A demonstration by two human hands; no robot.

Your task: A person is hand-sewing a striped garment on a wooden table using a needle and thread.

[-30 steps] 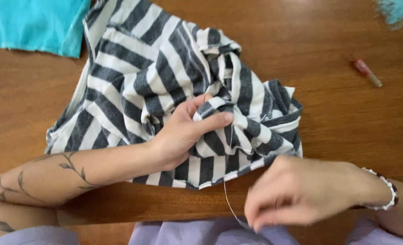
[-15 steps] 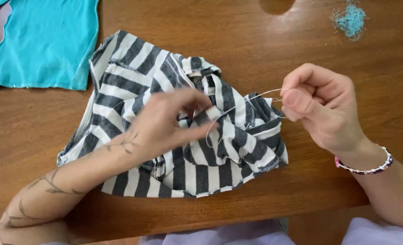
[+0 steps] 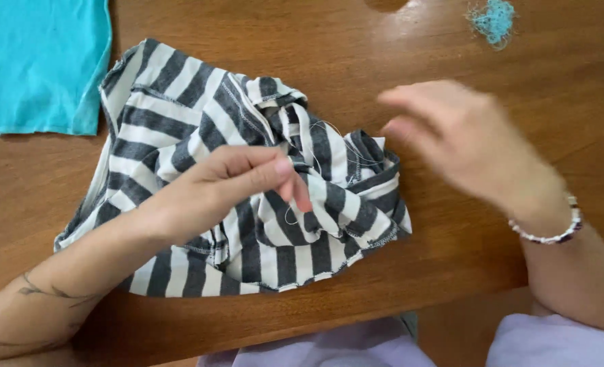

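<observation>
Striped garment [image 3: 180, 129]: grey-and-white, bunched on wooden worktop [image 3: 451, 272].
Left hand [image 3: 214, 194]: fingers pinch a fold of it.
Right hand [image 3: 465, 146]: blurred beside the garment; fingers' state unclear.
Thread [image 3: 336, 136]: thin, across the folds.

Bare tabletop [image 3: 261, 27] lies open along the far edge and at the right. The striped cloth [image 3: 180, 95] fills the middle; a turquoise cloth [image 3: 37, 61] blocks the far-left corner, a thread tuft [image 3: 492, 20] far-right.
</observation>
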